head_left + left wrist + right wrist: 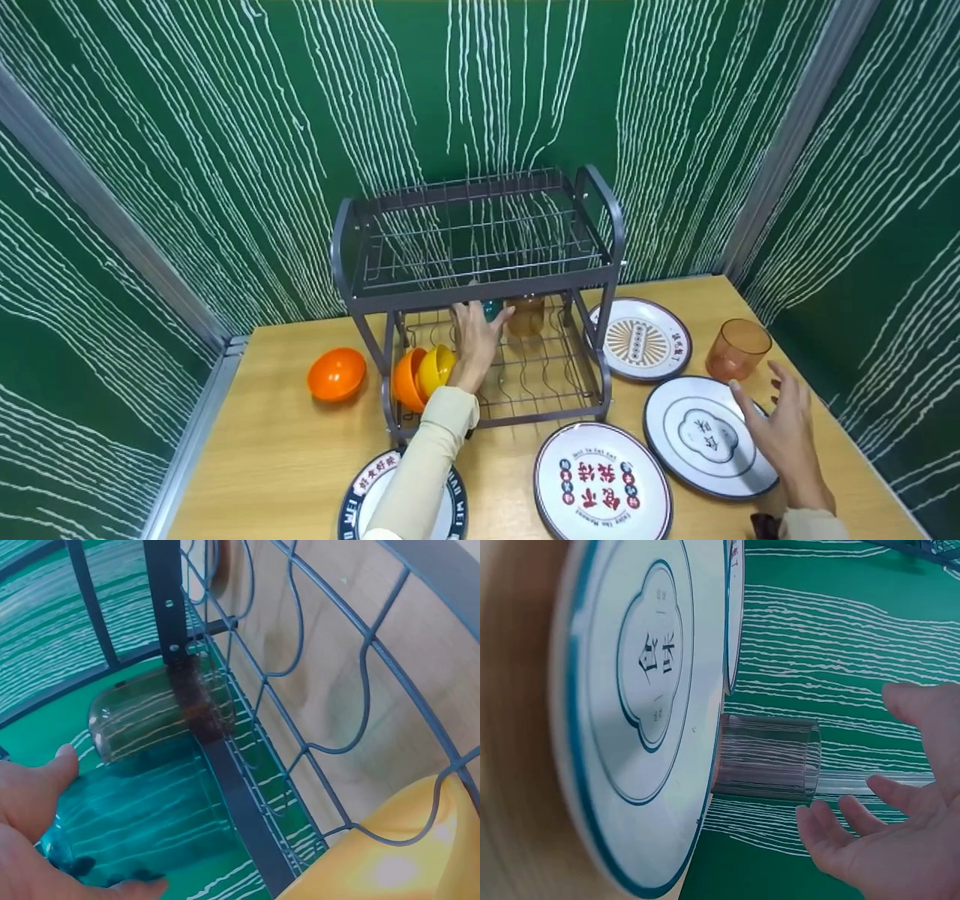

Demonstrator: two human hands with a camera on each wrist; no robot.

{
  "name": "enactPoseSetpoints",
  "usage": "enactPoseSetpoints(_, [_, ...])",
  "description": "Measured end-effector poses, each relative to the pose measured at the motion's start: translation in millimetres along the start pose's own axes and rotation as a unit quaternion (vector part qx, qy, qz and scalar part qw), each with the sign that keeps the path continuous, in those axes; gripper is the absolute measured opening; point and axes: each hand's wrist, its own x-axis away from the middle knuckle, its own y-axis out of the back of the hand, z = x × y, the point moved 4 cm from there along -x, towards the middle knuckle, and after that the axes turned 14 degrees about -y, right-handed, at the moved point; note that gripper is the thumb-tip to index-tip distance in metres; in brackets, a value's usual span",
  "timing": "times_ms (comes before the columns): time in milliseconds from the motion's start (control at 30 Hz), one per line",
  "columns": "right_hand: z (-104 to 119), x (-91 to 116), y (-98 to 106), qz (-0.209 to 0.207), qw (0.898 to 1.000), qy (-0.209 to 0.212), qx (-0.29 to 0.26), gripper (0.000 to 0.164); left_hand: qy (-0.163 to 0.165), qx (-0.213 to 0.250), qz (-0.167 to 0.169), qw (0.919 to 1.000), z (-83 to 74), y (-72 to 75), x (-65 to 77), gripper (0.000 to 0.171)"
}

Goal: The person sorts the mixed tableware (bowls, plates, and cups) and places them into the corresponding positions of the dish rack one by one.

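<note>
My left hand reaches under the rack's top shelf to a teal glass on the lower shelf. Its thumb and fingers are spread around the near end of the glass, the thumb standing off to one side. Beside the teal glass is a brown glass. An orange bowl and a yellow bowl lean together to the left of that wrist. My right hand, fingers spread and holding nothing, hovers over the right edge of a white plate, close to an amber glass.
A dark two-tier dish rack stands at the table's middle. Another orange bowl sits left of it. A small plate lies right of the rack, a red-lettered plate in front, and a blue-rimmed plate partly under the left forearm.
</note>
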Motion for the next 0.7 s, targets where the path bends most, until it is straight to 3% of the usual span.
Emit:
enactPoseSetpoints(333, [1.2, -23.1, -4.0, 0.032, 0.999, -0.022, 0.006, 0.089, 0.029, 0.024, 0.025, 0.9990, 14.2, -10.7, 3.5, 0.086])
enactPoseSetpoints(533, [1.2, -29.3, -4.5, 0.046, 0.998, -0.033, 0.006, 0.089, 0.023, -0.002, 0.052, 0.9984, 18.4, -17.3, 5.9, 0.086])
enactPoseSetpoints(700, [3.5, -36.1, -2.9, 0.043, 0.999, -0.026, 0.011, 0.089, 0.024, -0.023, 0.051, 0.9982, 21.0, -19.7, 4.6, 0.078])
